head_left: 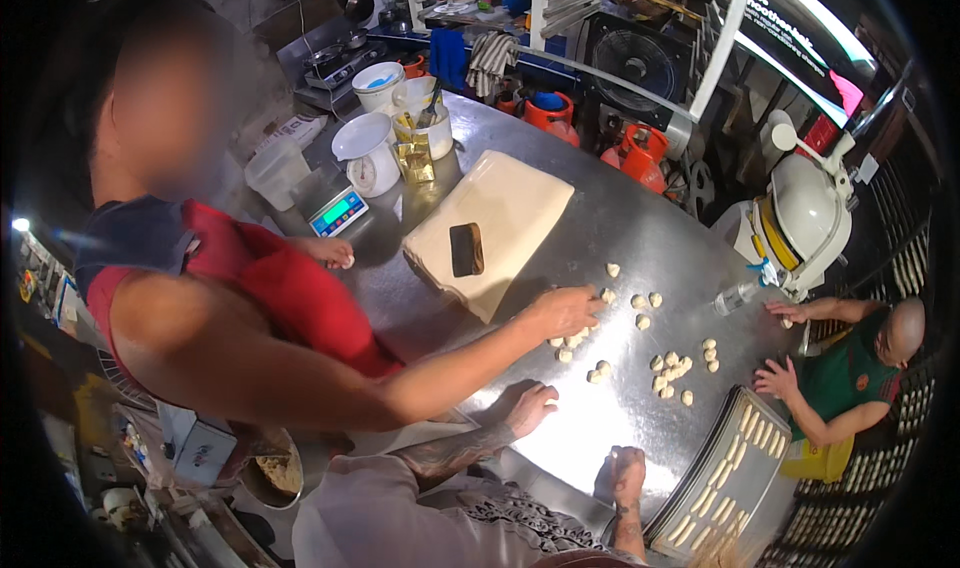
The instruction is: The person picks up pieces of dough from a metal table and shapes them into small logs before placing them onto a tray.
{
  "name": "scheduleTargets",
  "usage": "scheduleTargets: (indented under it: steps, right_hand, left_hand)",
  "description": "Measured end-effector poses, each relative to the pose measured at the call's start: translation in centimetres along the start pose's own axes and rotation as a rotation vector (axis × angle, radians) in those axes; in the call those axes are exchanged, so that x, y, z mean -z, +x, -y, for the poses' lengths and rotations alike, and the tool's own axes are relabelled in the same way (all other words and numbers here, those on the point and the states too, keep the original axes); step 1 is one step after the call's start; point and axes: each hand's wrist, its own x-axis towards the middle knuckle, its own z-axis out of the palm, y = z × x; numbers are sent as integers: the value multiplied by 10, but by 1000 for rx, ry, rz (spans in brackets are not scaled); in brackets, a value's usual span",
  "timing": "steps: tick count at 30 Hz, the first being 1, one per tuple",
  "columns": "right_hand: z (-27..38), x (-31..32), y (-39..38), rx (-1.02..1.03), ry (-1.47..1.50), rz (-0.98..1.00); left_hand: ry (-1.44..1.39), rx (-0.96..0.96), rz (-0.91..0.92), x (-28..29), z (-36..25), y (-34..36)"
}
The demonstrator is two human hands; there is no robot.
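Where a dough piece lies on the tabletop, our left hand curls its fingers around it, our right hand bunches its own, contents unclear, and we are probably shaping, with even rolling called for next.

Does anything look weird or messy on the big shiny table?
Nothing looks spilled or broken, but one thing is a bit odd: a dark tool lies on the big pale slab, not on the metal table. The dough balls look messy, scattered in uneven clumps, while the dough strips sit in rows on the tray.
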Motion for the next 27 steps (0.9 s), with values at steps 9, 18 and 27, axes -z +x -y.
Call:
scheduleTargets:
  steps: [9, 18, 27]
  right_hand:
    - [4, 29, -11, -48, 198, -164]
    - [-9, -13, 32, 336, -99, -281]
    - [22, -8, 30, 375, -284, -406]
  left_hand:
    - [139, 138, 38, 27, -3, -36]
    - [541, -363, 131, 0, -3, 12]
    - [629, -306, 140, -6, 1, 0]
